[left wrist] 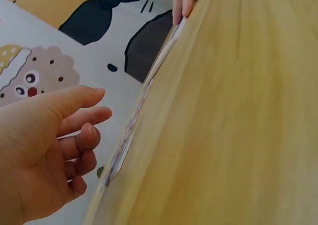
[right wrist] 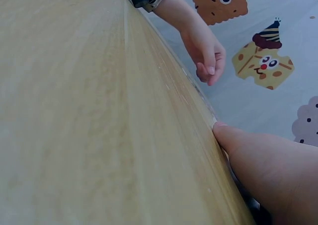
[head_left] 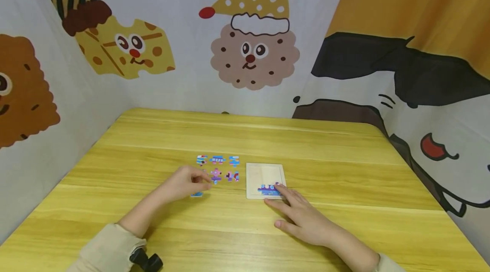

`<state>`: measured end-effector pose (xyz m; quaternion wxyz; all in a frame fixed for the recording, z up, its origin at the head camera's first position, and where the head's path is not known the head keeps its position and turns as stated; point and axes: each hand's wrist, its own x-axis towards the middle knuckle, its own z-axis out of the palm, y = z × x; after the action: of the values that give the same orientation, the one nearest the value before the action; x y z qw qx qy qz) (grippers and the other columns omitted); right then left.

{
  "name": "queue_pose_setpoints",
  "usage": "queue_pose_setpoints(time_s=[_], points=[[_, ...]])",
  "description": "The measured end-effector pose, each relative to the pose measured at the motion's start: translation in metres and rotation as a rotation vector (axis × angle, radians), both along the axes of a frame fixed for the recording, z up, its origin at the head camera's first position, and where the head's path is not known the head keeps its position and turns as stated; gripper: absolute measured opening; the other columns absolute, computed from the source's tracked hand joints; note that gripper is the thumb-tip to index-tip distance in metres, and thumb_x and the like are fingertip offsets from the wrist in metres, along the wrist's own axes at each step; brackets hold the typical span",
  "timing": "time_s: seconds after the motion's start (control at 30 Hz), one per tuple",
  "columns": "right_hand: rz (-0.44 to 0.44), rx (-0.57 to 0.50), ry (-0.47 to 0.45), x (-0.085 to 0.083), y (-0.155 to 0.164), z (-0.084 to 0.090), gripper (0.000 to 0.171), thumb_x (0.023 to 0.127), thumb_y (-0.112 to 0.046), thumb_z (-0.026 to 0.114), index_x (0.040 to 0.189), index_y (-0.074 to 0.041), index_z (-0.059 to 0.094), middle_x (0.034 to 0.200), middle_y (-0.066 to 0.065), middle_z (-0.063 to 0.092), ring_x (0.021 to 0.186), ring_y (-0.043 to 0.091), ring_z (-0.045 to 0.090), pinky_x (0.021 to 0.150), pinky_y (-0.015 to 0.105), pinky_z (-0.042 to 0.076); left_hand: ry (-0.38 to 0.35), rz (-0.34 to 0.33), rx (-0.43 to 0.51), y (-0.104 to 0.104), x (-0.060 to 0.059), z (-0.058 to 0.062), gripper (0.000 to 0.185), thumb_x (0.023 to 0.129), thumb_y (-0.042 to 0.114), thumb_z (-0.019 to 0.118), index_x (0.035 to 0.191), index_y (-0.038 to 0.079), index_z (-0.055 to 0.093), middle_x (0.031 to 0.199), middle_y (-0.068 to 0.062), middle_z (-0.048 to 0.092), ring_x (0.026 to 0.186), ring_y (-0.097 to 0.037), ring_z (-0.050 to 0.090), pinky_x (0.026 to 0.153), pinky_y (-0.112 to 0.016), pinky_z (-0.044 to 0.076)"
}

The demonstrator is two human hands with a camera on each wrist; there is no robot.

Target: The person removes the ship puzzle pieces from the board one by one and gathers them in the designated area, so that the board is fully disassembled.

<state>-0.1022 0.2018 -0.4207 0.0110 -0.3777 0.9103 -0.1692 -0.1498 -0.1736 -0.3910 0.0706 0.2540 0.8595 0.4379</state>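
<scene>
Head view shows my right hand (head_left: 302,216) resting flat, fingertips on the puzzle piece (head_left: 269,189) in the tray (head_left: 266,170) at the table's (head_left: 344,170) middle. My left hand (head_left: 185,183) hovers relaxed, loosely curled, over loose pieces (head_left: 218,160), hiding some. Wrist views show them only edge-on.

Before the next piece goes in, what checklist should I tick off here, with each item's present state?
1. Tray lies flat on the table: ok.
2. Right hand steadies the tray, its fingers on the placed piece: ok.
3. Loose pieces within reach of the left hand: ok.
4. Left hand already grips a piece: cannot tell.
5. Bare tray space above the placed piece: ok.
6. Blue piece near the left hand stays on the table: ok.
</scene>
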Motion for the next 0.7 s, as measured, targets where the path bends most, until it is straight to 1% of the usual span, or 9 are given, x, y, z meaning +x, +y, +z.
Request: queue_pose_setpoints(time_s=[0.1,0.27,0.4,0.6,0.7], points=[[0.002,-0.003,0.003,0.0,0.0,0.001,0.052,0.099,-0.046,0.045,0.148,-0.03,0.036,0.157,0.013,0.015,0.14,0.039,0.018,0.108,0.058,0.015,0.018,-0.01,0.007,0.006,0.0,0.001,0.015,0.089,0.018,0.069,0.098,0.007,0.073,0.063,0.004,0.053,0.054,-0.007,0.04,0.048,-0.021,0.034],[0.004,-0.005,0.005,0.0,0.0,0.001,0.052,0.099,-0.045,0.045,0.148,-0.03,0.037,0.157,0.012,0.016,0.14,0.038,0.018,0.109,0.057,0.015,0.018,-0.018,0.038,0.018,0.0,0.002,0.017,0.089,0.018,0.069,0.099,0.006,0.073,0.064,0.004,0.054,0.054,-0.007,0.042,0.047,-0.021,0.036],[0.004,-0.004,0.008,0.0,0.001,0.0,0.052,0.099,-0.046,0.045,0.148,-0.03,0.037,0.157,0.011,0.016,0.14,0.037,0.017,0.109,0.056,0.015,0.03,-0.019,0.068,0.03,-0.002,0.001,0.018,0.088,0.018,0.07,0.1,0.005,0.073,0.069,0.002,0.056,0.058,-0.01,0.046,0.049,-0.022,0.039],[0.007,-0.006,0.016,0.0,0.001,0.0,0.052,0.099,-0.045,0.045,0.148,-0.03,0.037,0.157,0.012,0.017,0.14,0.038,0.019,0.108,0.057,0.016,0.081,-0.01,0.088,0.048,-0.007,0.001,0.012,0.087,0.013,0.07,0.097,0.007,0.074,0.073,0.005,0.061,0.061,-0.012,0.048,0.052,-0.024,0.041],[0.008,-0.005,0.013,0.0,0.001,0.002,0.052,0.099,-0.045,0.046,0.148,-0.029,0.037,0.157,0.012,0.016,0.14,0.039,0.019,0.108,0.058,0.016,0.103,0.001,0.101,0.055,-0.009,0.0,0.011,0.086,0.012,0.071,0.096,0.008,0.074,0.078,0.007,0.063,0.066,-0.014,0.05,0.054,-0.026,0.044]])
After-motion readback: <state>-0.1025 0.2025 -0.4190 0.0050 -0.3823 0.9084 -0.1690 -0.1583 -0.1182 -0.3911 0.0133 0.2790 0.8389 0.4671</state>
